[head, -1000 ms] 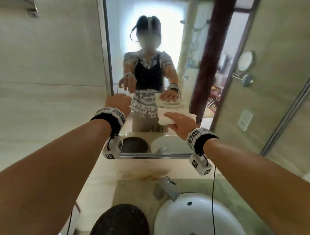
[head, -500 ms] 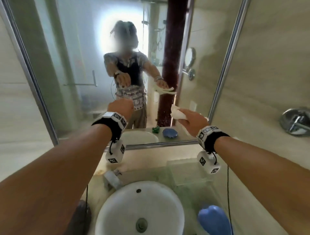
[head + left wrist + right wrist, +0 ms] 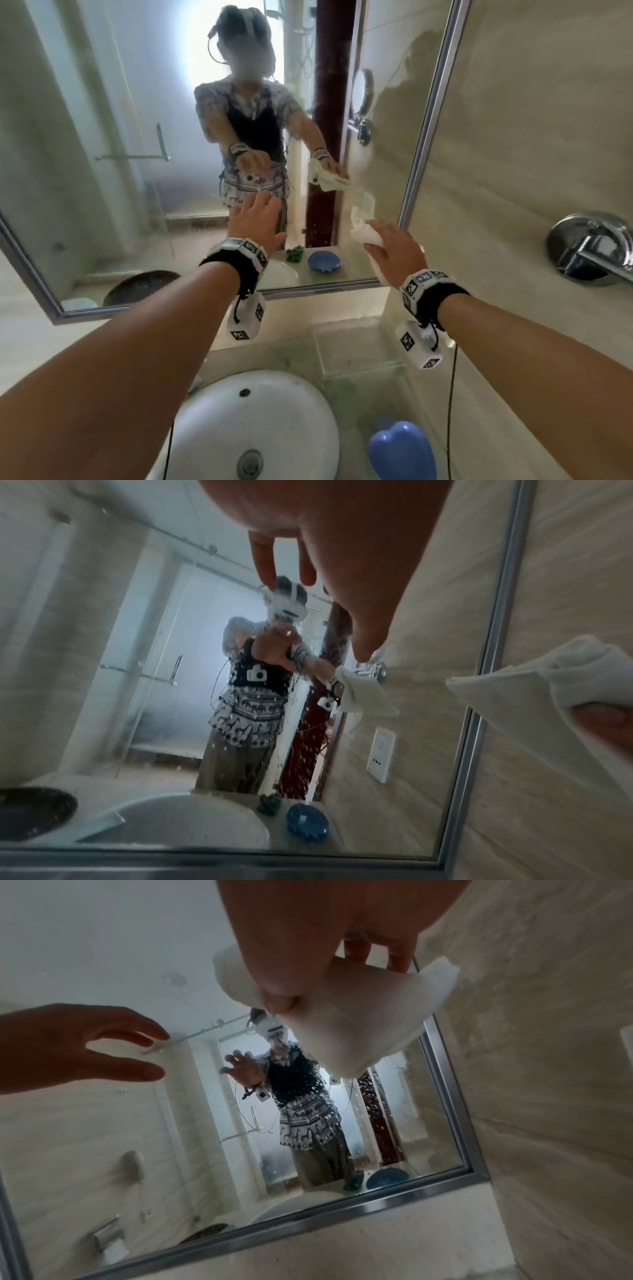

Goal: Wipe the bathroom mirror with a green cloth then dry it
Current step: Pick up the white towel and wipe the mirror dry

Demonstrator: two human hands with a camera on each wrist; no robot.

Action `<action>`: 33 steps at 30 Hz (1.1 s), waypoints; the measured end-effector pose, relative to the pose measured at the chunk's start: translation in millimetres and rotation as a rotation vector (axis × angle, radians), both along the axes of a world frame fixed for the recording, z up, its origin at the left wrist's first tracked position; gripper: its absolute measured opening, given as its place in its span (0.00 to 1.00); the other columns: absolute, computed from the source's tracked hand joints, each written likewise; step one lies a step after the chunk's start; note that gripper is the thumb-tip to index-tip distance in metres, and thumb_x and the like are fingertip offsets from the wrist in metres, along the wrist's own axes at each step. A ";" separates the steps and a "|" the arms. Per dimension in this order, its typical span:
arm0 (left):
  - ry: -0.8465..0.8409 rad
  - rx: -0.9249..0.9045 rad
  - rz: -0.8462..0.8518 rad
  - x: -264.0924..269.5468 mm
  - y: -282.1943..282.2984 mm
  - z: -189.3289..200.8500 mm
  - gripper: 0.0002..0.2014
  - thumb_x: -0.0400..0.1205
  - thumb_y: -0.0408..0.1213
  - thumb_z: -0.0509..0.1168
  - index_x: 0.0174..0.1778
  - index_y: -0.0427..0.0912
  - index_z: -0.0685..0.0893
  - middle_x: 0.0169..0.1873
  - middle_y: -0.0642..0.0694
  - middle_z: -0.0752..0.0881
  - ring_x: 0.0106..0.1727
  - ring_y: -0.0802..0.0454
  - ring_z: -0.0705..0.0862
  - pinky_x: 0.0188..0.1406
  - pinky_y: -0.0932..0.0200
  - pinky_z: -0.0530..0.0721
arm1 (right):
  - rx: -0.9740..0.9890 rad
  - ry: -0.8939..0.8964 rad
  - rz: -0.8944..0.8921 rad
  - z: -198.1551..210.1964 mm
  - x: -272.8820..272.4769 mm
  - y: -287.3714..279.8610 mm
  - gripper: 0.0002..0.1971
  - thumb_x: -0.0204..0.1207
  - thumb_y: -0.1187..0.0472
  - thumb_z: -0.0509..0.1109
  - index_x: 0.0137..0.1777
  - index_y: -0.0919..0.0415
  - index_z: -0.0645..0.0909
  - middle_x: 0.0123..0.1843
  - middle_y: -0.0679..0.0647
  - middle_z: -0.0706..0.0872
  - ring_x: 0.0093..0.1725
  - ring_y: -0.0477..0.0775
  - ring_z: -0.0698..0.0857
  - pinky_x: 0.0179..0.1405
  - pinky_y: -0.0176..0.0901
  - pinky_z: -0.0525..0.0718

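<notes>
The framed mirror (image 3: pixel 137 102) hangs above the sink, and droplets speckle its lower right glass (image 3: pixel 377 1096). My right hand (image 3: pixel 394 246) pinches a folded white cloth (image 3: pixel 363 229) close to the glass by the right frame. Whether it touches, I cannot tell. The right wrist view shows the thumb and fingers (image 3: pixel 308 934) clamped on that cloth (image 3: pixel 359 1015). My left hand (image 3: pixel 257 219) is held out empty with fingers spread, a little short of the glass (image 3: pixel 137 696). A green cloth (image 3: pixel 294 255) shows only as a reflection, lying on the counter.
A white basin (image 3: pixel 253 428) sits below, with a blue dish (image 3: pixel 400 452) to its right and a clear glass tray (image 3: pixel 356 349) behind. A chrome tap fitting (image 3: pixel 589 250) juts from the right wall. A dark round lid is reflected at lower left (image 3: pixel 144 287).
My left hand has gone from loosely curled to fingers spread. The right hand with the white cloth has moved from the mirror's middle to its right edge, and my view has swung right.
</notes>
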State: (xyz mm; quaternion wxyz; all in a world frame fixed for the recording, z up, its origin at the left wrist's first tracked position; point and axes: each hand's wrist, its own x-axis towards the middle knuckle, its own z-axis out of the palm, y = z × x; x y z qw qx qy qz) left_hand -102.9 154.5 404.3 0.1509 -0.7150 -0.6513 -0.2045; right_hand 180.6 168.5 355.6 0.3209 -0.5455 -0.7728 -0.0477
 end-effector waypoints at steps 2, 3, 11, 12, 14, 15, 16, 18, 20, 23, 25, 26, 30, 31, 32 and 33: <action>-0.013 0.032 0.031 7.0 19.2 -19.4 0.38 0.71 0.52 0.77 0.75 0.45 0.69 0.78 0.43 0.67 0.78 0.40 0.64 0.73 0.35 0.70 | 0.026 -0.016 -0.014 -8.3 9.9 18.4 0.23 0.82 0.50 0.66 0.76 0.52 0.74 0.70 0.55 0.82 0.64 0.61 0.81 0.62 0.53 0.78; -0.018 0.035 0.058 9.9 27.9 -29.7 0.43 0.71 0.53 0.77 0.78 0.45 0.65 0.81 0.41 0.62 0.81 0.38 0.60 0.75 0.34 0.68 | 0.038 -0.010 -0.025 -10.4 14.8 28.6 0.23 0.82 0.50 0.67 0.76 0.52 0.74 0.71 0.56 0.81 0.65 0.62 0.80 0.64 0.53 0.78; -0.687 -0.054 0.481 23.4 89.6 -95.7 0.72 0.61 0.64 0.80 0.86 0.42 0.35 0.85 0.37 0.34 0.85 0.35 0.37 0.79 0.28 0.54 | 0.330 0.078 -0.041 -1.1 25.8 102.6 0.24 0.82 0.52 0.66 0.76 0.57 0.74 0.77 0.55 0.75 0.74 0.59 0.73 0.76 0.54 0.69; -0.724 -0.050 0.483 23.8 94.3 -99.1 0.73 0.60 0.65 0.80 0.86 0.43 0.35 0.85 0.38 0.34 0.85 0.35 0.37 0.79 0.28 0.54 | 0.377 0.057 -0.043 0.7 24.3 109.2 0.24 0.82 0.52 0.66 0.76 0.56 0.74 0.77 0.56 0.74 0.75 0.60 0.72 0.76 0.56 0.69; -0.761 -0.028 0.473 24.0 99.0 -101.0 0.73 0.60 0.66 0.80 0.86 0.44 0.35 0.85 0.38 0.34 0.85 0.35 0.38 0.79 0.27 0.55 | 0.466 -0.012 -0.045 4.5 20.4 118.2 0.24 0.83 0.50 0.65 0.77 0.54 0.73 0.80 0.57 0.70 0.78 0.62 0.69 0.75 0.61 0.68; -0.770 -0.016 0.465 25.1 104.3 -101.9 0.73 0.60 0.66 0.80 0.86 0.45 0.35 0.85 0.37 0.34 0.85 0.34 0.39 0.78 0.27 0.56 | 0.487 -0.049 -0.044 4.2 19.3 126.3 0.24 0.84 0.48 0.63 0.78 0.53 0.72 0.81 0.57 0.69 0.79 0.64 0.67 0.75 0.64 0.67; -0.772 0.004 0.454 25.8 107.4 -102.0 0.72 0.60 0.66 0.79 0.86 0.46 0.35 0.84 0.36 0.34 0.85 0.33 0.39 0.78 0.26 0.57 | 0.491 -0.074 -0.045 4.2 18.3 131.8 0.24 0.84 0.47 0.61 0.79 0.52 0.71 0.82 0.57 0.67 0.80 0.64 0.65 0.75 0.66 0.66; -0.729 0.046 0.457 27.9 117.4 -104.8 0.72 0.59 0.68 0.78 0.86 0.45 0.37 0.84 0.33 0.36 0.85 0.31 0.40 0.78 0.26 0.59 | 0.454 -0.095 -0.047 -0.9 17.0 149.0 0.25 0.84 0.46 0.60 0.80 0.49 0.68 0.84 0.57 0.63 0.82 0.65 0.61 0.75 0.69 0.64; -0.697 0.069 0.484 29.7 124.9 -109.3 0.73 0.58 0.70 0.77 0.87 0.42 0.39 0.84 0.30 0.38 0.84 0.28 0.41 0.78 0.28 0.58 | 0.388 -0.119 -0.051 -7.5 15.8 165.2 0.28 0.83 0.45 0.62 0.82 0.45 0.63 0.86 0.56 0.59 0.84 0.66 0.57 0.77 0.69 0.62; -0.651 0.087 0.521 32.1 134.4 -118.3 0.74 0.56 0.73 0.76 0.87 0.40 0.41 0.83 0.26 0.40 0.84 0.26 0.41 0.78 0.29 0.58 | 0.276 -0.189 -0.080 -20.0 12.7 183.9 0.38 0.77 0.35 0.62 0.85 0.44 0.56 0.88 0.58 0.49 0.85 0.68 0.47 0.81 0.71 0.49; -0.637 0.082 0.541 32.9 140.5 -123.3 0.76 0.54 0.75 0.75 0.86 0.39 0.40 0.83 0.25 0.40 0.84 0.25 0.41 0.78 0.27 0.59 | 0.270 -0.196 -0.087 -29.0 8.3 193.6 0.43 0.74 0.28 0.60 0.85 0.46 0.55 0.87 0.61 0.47 0.85 0.71 0.44 0.81 0.71 0.41; -0.636 0.080 0.547 33.2 143.2 -124.9 0.77 0.53 0.75 0.74 0.86 0.38 0.39 0.83 0.25 0.39 0.83 0.25 0.40 0.77 0.26 0.59 | 0.297 -0.184 -0.085 -33.3 6.4 198.1 0.43 0.74 0.27 0.60 0.85 0.47 0.57 0.87 0.62 0.49 0.85 0.73 0.45 0.80 0.73 0.40; -0.611 0.085 0.572 35.0 150.3 -129.3 0.80 0.48 0.77 0.73 0.85 0.38 0.37 0.82 0.24 0.39 0.83 0.24 0.39 0.76 0.23 0.56 | 0.392 -0.204 -0.097 -68.3 10.9 216.2 0.41 0.74 0.29 0.63 0.83 0.45 0.58 0.86 0.61 0.52 0.83 0.74 0.50 0.78 0.78 0.42; -0.611 0.086 0.572 35.3 151.5 -130.9 0.81 0.47 0.78 0.72 0.85 0.38 0.37 0.82 0.24 0.39 0.83 0.24 0.39 0.76 0.23 0.56 | 0.389 -0.222 -0.094 -82.1 14.0 218.0 0.41 0.74 0.30 0.64 0.83 0.45 0.57 0.85 0.59 0.50 0.83 0.73 0.49 0.78 0.77 0.41; -0.608 0.091 0.575 35.5 152.4 -132.5 0.81 0.46 0.78 0.72 0.85 0.37 0.37 0.82 0.24 0.39 0.83 0.24 0.39 0.76 0.23 0.55 | 0.380 -0.235 -0.086 -96.9 16.5 218.3 0.41 0.73 0.32 0.66 0.83 0.44 0.57 0.85 0.58 0.49 0.83 0.71 0.49 0.78 0.76 0.39; -0.600 0.095 0.582 36.1 153.1 -133.6 0.82 0.46 0.78 0.71 0.85 0.37 0.38 0.82 0.23 0.39 0.83 0.24 0.40 0.76 0.22 0.56 | 0.365 -0.241 -0.081 -111.7 19.0 217.2 0.41 0.73 0.33 0.67 0.82 0.44 0.57 0.85 0.57 0.49 0.83 0.70 0.47 0.78 0.74 0.37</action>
